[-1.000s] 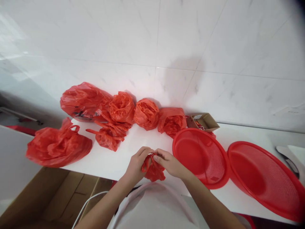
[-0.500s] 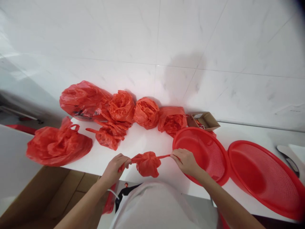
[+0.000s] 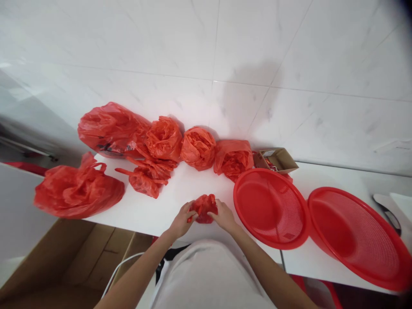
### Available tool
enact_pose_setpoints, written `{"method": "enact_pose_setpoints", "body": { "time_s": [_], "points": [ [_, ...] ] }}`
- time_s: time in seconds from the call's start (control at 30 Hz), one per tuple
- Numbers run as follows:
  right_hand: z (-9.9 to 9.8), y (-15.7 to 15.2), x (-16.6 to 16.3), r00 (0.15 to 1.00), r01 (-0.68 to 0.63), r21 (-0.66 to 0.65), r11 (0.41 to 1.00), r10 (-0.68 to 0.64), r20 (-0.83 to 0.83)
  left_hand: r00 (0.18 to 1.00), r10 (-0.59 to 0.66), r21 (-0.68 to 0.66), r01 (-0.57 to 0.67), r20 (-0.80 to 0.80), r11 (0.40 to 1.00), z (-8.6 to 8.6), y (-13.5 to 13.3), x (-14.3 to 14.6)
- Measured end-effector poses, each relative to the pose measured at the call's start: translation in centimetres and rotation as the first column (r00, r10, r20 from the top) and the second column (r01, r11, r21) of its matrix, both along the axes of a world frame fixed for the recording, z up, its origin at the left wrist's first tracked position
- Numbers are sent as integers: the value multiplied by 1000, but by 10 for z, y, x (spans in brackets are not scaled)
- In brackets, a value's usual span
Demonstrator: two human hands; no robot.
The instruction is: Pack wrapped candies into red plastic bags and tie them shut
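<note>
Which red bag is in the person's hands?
The small bundled bag near the counter edge, between left hand and right hand; others lie untouched behind.

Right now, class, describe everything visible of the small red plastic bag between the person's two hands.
The small red plastic bag is thin, glossy and crumpled into a tight bundle. It is at the near edge of the white counter, clasped by the left hand and the right hand on either side.

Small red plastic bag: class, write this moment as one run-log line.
left hand: grips small red plastic bag | right hand: grips it too | place: at white counter, left of red mesh basket
</note>
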State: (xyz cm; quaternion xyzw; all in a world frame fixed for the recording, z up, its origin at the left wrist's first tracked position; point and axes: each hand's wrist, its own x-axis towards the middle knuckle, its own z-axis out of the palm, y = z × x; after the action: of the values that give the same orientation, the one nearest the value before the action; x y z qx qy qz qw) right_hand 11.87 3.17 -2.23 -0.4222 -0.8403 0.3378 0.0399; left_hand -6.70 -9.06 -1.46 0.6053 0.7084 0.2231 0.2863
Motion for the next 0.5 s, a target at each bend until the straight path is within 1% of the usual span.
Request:
{"method": "enact_pose_setpoints", "body": {
  "time_s": [0.07,0.13,0.27,0.4,0.5],
  "points": [
    [-11,0,-3,997,18,-17,1000,-16,82,998,-26,-42,24,-59,999,-10,8,-1],
    [-22,2,-3,990,58,-38,998,-52,129,996,-30,-80,24,-79,997,-16,11,-6],
    [-41,4,2,976,115,-90,989,-95,196,987,-17,-177,-11,-159,984,-27,6,-24],
    [-53,4,3,963,139,-127,982,-104,247,969,-15,-287,-58,-245,956,-40,2,-28],
    [-57,6,5,957,148,-157,976,-101,271,952,-37,-347,-74,-303,935,-47,6,-25]
  ]
}}
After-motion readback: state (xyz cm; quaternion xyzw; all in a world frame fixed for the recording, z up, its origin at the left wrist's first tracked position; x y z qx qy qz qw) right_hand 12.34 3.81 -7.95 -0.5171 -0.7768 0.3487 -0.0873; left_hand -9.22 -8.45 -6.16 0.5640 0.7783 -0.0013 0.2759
